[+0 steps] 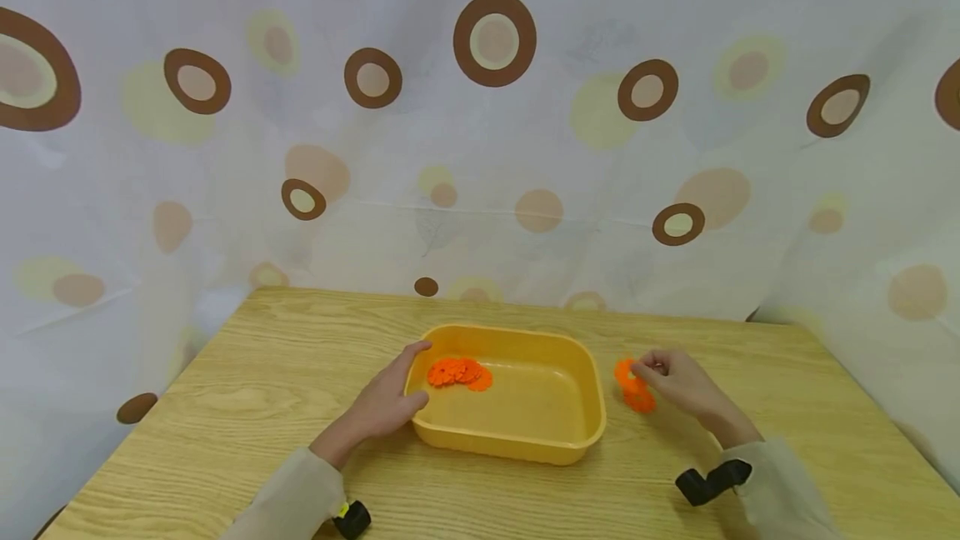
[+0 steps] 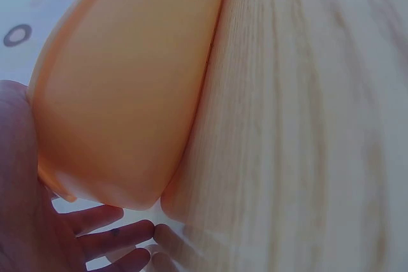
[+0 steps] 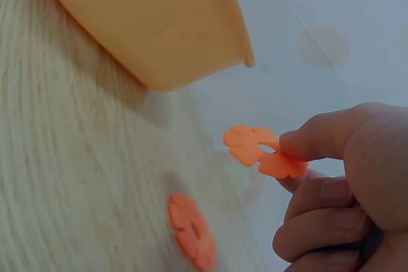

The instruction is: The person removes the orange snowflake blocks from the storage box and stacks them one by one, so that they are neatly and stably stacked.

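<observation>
My left hand (image 1: 386,398) holds the left end of a yellow plastic tub (image 1: 517,446), thumb and forefinger over its rim. In the left wrist view the other fingers (image 2: 115,240) spread along the tub's outside. Right of the tub, my right hand (image 1: 678,382) pinches an orange flower-shaped notched disc (image 3: 245,141) between thumb and forefinger, raised over the table. A second orange disc (image 3: 191,230) lies on the table just below it. Inside the tub, several similar orange discs (image 1: 453,372) overlap in a row near the left wall.
The wood-grain table (image 1: 300,357) extends around the tub. Behind it hangs a pale curtain (image 1: 480,148) with brown and beige rings, also falling along both sides. A black wrist strap (image 1: 712,482) sits on the right forearm, and another black device (image 1: 352,519) is at the left cuff.
</observation>
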Available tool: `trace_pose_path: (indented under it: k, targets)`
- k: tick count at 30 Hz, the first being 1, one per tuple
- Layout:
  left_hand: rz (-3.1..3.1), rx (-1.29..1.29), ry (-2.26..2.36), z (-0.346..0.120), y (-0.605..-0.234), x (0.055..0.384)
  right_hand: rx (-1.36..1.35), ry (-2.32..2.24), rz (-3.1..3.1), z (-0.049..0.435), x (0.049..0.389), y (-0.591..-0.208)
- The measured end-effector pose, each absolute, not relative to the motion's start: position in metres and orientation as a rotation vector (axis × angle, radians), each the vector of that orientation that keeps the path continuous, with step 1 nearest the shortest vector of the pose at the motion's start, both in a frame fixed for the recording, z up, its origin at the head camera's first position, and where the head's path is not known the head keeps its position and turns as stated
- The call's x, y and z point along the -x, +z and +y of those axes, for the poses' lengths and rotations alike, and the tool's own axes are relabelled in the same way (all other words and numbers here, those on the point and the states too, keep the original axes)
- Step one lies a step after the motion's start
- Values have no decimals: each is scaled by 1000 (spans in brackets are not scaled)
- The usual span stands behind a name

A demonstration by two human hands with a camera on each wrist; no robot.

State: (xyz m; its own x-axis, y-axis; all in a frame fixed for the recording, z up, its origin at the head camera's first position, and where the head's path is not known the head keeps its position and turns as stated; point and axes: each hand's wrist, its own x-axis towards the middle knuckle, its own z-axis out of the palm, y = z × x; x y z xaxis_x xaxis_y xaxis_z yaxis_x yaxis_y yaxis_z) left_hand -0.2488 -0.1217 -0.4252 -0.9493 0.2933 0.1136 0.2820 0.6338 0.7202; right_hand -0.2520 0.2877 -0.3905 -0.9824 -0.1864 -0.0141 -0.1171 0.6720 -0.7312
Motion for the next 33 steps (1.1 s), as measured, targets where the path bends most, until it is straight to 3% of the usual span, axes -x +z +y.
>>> trace_pose_path:
  k: [33]
  targets:
    - [2802,-468,1235,-122,-424,250,121,-1044,2847,304,249,-422]
